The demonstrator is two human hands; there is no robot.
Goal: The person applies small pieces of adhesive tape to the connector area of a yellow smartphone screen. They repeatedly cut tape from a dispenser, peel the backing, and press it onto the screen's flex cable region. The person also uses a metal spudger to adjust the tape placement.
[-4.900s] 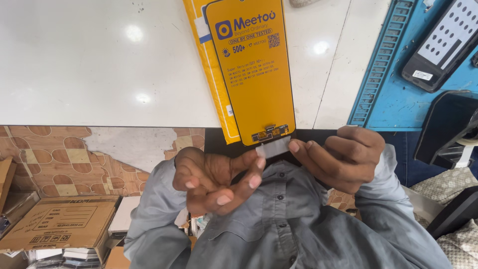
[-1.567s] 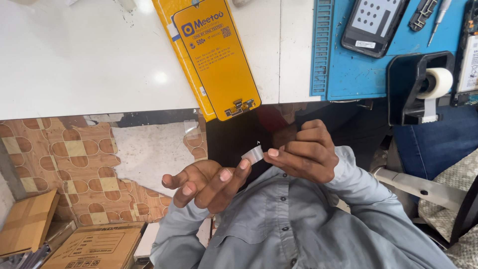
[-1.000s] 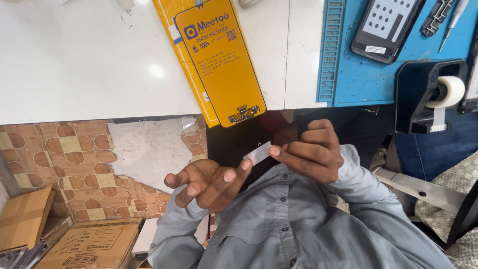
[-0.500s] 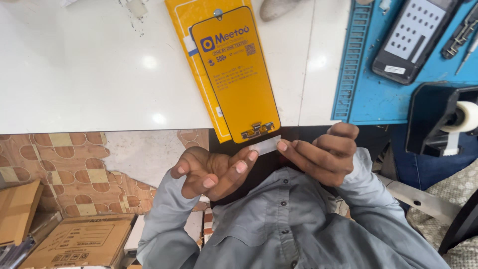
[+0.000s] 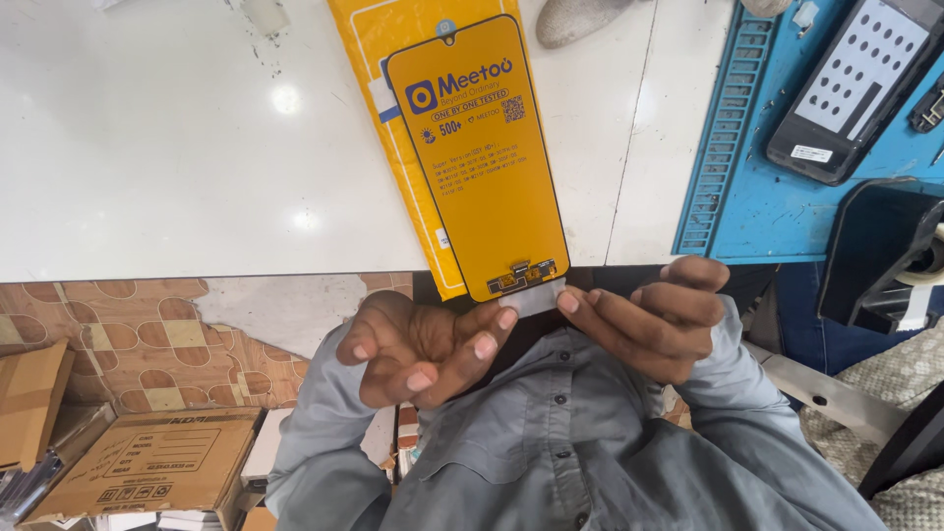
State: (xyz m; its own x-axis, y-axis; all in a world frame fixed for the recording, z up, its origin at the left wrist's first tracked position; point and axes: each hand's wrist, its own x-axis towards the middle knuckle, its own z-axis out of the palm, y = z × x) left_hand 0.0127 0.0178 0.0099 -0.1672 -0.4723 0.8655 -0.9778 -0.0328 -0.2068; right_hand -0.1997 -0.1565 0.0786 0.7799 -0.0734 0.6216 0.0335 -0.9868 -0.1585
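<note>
A yellow phone display panel [image 5: 482, 157] lies on the white table [image 5: 177, 167], on top of a yellow packet [image 5: 388, 108], its lower end reaching past the table's front edge. A small pale tab [image 5: 531, 298] sits at that lower end. My left hand [image 5: 423, 344] and my right hand [image 5: 644, 320] meet there, each with a fingertip pinching the tab from its own side. Both hands are just below the table edge, above my grey shirt.
A blue work mat [image 5: 777, 167] covers the table's right side with a black perforated device [image 5: 851, 84] on it. A black tape dispenser [image 5: 890, 256] stands at the right edge. Cardboard boxes [image 5: 147, 462] lie on the tiled floor at the lower left.
My hands have risen from my lap up to the table edge with the tab, now meeting the panel's lower end. The view has shifted, so the panel looks closer.
</note>
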